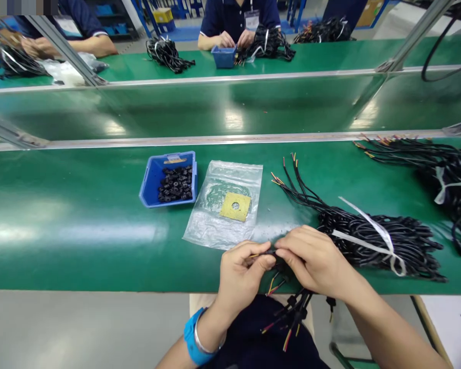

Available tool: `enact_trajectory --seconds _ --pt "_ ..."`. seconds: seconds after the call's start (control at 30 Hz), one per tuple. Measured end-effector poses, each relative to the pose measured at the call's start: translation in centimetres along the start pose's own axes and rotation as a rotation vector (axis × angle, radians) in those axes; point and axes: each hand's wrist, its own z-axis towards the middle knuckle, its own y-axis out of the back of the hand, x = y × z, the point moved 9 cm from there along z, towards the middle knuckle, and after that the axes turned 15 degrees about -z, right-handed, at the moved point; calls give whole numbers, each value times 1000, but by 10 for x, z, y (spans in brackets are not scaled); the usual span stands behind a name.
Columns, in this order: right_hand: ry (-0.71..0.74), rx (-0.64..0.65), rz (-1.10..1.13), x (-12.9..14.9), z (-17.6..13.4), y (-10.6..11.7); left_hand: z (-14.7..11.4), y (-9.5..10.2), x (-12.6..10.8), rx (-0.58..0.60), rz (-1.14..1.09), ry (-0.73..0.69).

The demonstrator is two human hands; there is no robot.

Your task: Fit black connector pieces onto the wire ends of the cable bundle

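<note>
At the near edge of the green bench (pixel 80 256): both bare hands are close together, and from my end I see one small piece shared between them.
Thin black cable with yellow-orange wire showing (pixel 271 252): it's right between the fingertips, just above the bench edge.
Left hand (pixel 244 274): thumb and forefinger pinched on the wire end.
Right hand (pixel 315 259): thumb and fingertips closed on the black part; the exact grip is hidden from me.
Loose black cables with red and yellow tips (pixel 297 307): dangling below the hands, over the lap.
Big black cable bundle (pixel 418 246): right of the hands, tied with a white strip (pixel 380 228).
Blue plastic bin (pixel 148 187): farther back, with small black parts (pixel 175 183) in it.
Clear zip bag (pixel 203 228): beside the bin, yellow square card (pixel 227 209) on or in it, can't tell which.
</note>
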Motion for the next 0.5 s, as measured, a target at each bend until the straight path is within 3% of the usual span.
enact_trajectory --seconds 0.33,0.5 --pt "56 24 97 3 2 -1 1 -13 -21 78 141 -176" --pt "32 0 142 1 2 4 0 -9 -14 38 115 -70"
